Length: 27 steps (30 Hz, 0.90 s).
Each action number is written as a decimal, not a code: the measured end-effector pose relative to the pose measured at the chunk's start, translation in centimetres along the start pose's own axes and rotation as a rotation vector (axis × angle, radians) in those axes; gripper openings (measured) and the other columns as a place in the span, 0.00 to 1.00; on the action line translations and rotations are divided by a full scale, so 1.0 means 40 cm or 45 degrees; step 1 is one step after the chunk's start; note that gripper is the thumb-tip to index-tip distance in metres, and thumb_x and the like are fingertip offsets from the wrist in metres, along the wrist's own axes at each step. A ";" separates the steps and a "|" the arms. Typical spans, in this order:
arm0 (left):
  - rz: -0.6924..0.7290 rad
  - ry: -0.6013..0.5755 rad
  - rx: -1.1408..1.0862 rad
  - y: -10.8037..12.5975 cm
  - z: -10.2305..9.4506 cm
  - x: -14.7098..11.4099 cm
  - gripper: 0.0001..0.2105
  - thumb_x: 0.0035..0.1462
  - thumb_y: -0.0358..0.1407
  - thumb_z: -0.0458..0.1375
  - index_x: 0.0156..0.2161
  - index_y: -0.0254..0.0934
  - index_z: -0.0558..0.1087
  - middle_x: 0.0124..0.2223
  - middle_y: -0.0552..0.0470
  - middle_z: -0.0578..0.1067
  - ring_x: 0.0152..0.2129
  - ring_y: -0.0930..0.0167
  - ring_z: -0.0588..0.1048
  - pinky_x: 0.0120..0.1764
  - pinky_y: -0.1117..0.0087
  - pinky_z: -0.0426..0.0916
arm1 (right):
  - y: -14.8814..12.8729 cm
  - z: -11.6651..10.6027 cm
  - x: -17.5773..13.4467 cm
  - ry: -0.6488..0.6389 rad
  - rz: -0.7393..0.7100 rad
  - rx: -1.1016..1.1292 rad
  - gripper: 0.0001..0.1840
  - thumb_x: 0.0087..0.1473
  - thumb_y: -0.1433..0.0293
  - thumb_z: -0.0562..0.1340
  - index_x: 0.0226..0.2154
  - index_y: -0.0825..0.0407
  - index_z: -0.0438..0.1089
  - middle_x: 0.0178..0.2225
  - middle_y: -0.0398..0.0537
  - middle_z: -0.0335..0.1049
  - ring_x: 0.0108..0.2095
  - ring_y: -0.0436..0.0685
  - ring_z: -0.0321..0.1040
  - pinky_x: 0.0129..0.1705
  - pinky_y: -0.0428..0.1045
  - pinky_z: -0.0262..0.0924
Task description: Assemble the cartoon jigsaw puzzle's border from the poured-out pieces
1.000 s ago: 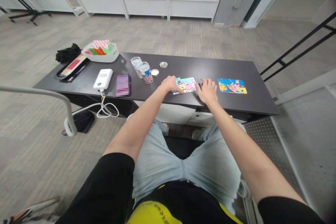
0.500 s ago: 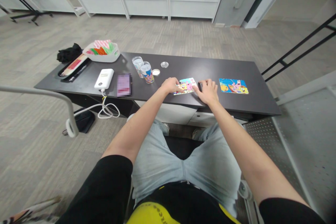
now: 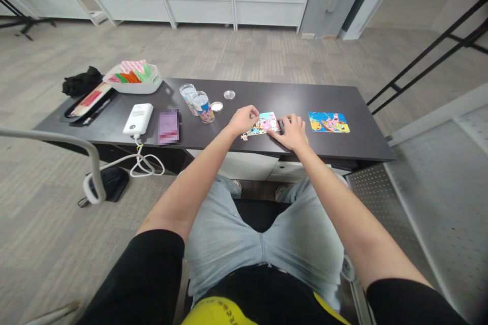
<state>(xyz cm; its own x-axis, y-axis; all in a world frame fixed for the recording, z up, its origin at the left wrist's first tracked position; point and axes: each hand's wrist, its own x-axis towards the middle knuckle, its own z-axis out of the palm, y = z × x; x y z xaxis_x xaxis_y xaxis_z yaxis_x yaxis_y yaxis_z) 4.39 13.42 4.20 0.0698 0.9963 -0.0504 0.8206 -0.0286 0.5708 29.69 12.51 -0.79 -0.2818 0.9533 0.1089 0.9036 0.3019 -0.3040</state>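
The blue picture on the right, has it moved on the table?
No. The blue picture keeps its place near the right end of the table; both just shifted left together in the view.

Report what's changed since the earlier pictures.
The left hand has raised its fingers from the flat multicoloured cartoon jigsaw and curled them; whether they grip anything is unclear. A small pale piece now shows beside the jigsaw's lower left corner. The right hand stays at its right edge.

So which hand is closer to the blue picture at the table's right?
Right. The right hand is just left of the blue picture, not touching it; the left hand is farther left, by the other picture.
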 end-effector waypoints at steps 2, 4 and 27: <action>0.037 -0.017 0.008 0.002 0.000 -0.006 0.18 0.76 0.34 0.68 0.66 0.37 0.88 0.66 0.39 0.91 0.60 0.58 0.89 0.69 0.60 0.82 | -0.003 -0.003 -0.001 -0.008 0.003 -0.004 0.38 0.81 0.42 0.70 0.76 0.50 0.81 0.78 0.72 0.75 0.77 0.87 0.69 0.80 0.73 0.64; 0.067 -0.036 0.047 0.004 0.001 -0.015 0.24 0.75 0.38 0.73 0.71 0.38 0.86 0.72 0.38 0.87 0.69 0.54 0.85 0.75 0.57 0.78 | -0.006 -0.007 -0.002 -0.021 0.012 -0.008 0.38 0.80 0.44 0.71 0.77 0.51 0.81 0.78 0.72 0.74 0.77 0.87 0.69 0.80 0.73 0.64; -0.219 -0.353 0.419 0.069 -0.012 0.073 0.77 0.30 0.71 0.94 0.81 0.40 0.73 0.90 0.23 0.66 0.86 0.34 0.70 0.88 0.42 0.66 | 0.012 0.019 0.003 0.028 -0.041 0.057 0.36 0.81 0.46 0.72 0.76 0.51 0.83 0.76 0.72 0.76 0.76 0.86 0.71 0.77 0.72 0.66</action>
<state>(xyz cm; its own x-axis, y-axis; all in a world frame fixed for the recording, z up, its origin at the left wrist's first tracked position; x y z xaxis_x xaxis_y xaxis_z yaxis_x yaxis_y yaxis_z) 6.58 16.30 6.03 0.0293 0.9306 -0.3647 0.9668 0.0663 0.2468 29.85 12.79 -1.65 -0.3029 0.9427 0.1397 0.8787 0.3330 -0.3420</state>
